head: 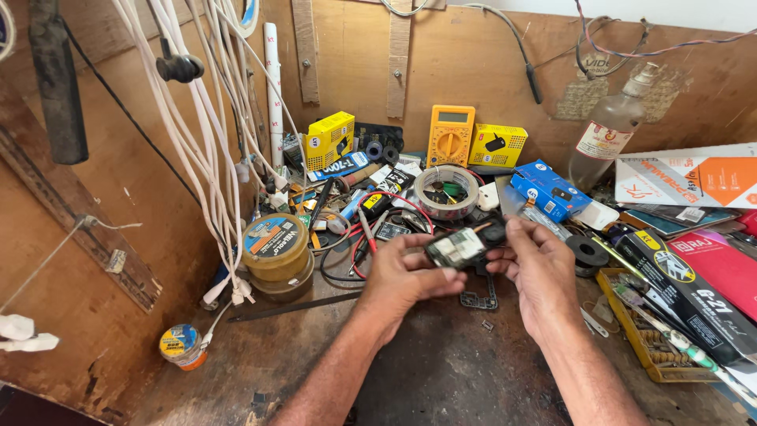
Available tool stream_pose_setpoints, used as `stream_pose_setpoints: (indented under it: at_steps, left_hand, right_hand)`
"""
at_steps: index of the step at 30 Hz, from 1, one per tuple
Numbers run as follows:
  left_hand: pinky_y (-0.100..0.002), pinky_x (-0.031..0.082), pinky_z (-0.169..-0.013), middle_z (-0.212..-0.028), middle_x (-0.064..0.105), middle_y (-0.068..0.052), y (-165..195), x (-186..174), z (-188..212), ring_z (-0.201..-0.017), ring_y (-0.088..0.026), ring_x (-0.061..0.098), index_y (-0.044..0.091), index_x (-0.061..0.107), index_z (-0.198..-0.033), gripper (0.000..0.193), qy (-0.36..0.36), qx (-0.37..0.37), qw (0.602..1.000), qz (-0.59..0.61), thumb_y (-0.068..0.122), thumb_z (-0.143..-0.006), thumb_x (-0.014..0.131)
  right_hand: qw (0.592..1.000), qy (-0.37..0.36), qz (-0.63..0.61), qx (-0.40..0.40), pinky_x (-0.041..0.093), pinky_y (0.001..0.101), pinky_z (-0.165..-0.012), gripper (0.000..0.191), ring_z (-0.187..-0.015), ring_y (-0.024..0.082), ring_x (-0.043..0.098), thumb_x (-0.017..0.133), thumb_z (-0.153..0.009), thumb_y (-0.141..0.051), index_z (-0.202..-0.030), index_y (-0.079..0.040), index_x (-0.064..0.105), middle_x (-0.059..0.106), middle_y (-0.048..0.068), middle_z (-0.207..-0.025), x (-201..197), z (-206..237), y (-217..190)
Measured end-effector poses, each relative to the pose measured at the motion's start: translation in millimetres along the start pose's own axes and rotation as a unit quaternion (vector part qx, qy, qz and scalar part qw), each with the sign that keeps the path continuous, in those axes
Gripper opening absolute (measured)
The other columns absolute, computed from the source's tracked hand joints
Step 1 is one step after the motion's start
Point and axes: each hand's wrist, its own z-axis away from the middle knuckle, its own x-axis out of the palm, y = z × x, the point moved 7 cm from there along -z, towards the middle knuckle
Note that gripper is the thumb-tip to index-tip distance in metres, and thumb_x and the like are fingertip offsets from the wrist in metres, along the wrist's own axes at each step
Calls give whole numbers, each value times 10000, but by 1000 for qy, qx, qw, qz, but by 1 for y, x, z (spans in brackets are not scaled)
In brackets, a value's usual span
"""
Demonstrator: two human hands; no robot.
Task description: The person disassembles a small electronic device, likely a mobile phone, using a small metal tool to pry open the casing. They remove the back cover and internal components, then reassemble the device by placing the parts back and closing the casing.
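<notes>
Both my hands hold a small circuit board with pale components over the dark workbench. My left hand grips its near left end with thumb and fingers. My right hand pinches the right end, where a black part is attached. A small black frame-shaped piece lies on the bench just under the hands.
Clutter fills the back: a yellow multimeter, yellow boxes, a tape roll, a blue box, a clear bottle, a round tin. White cables hang at left. Flat boxes and a yellow tray sit at right.
</notes>
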Motion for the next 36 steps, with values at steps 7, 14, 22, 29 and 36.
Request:
stream_pose_setpoints:
  at_steps: [7,14,22,29,36]
  left_hand:
    - [-378,679,-677,-1095,716,-212,-3,11,4,-855,-263,762,-73,379,-1466,663,-29,-77,997,-12,189,-941,687]
    - [-402,683,-599,-996,741,-170,-8,15,3,-775,-246,763,-95,576,-1375,465,-60,-57,995,-53,117,-966,641]
    - [-408,679,-582,-986,753,-180,-12,15,1,-773,-239,756,-83,541,-1404,503,-38,-49,996,-63,61,-937,661]
    - [-422,681,-587,-998,748,-177,-12,14,3,-780,-242,753,-95,549,-1398,511,-37,-55,996,-58,49,-925,678]
    - [-424,689,-595,-1003,750,-172,-9,14,2,-803,-236,757,-99,531,-1413,538,-38,-55,996,-53,50,-918,679]
  right_hand:
    - [999,-52,-13,-3,511,275,-646,306,-731,118,620,645,-980,-119,-1259,4,675,687,46,-910,4,4,-4]
    - [993,-122,-11,1,490,250,-655,347,-739,84,587,664,-947,-121,-1279,-26,694,684,18,-907,20,10,-7]
    - [995,-93,9,14,449,242,-583,229,-645,78,561,751,-925,-209,-1054,-22,717,687,-8,-828,20,5,-3]
    - [996,-80,25,9,433,233,-524,196,-598,67,569,778,-887,-179,-1008,-37,718,690,0,-768,19,0,-4]
    - [995,-93,25,8,437,226,-534,242,-612,65,569,777,-889,-190,-1052,-19,723,703,9,-781,22,2,-5]
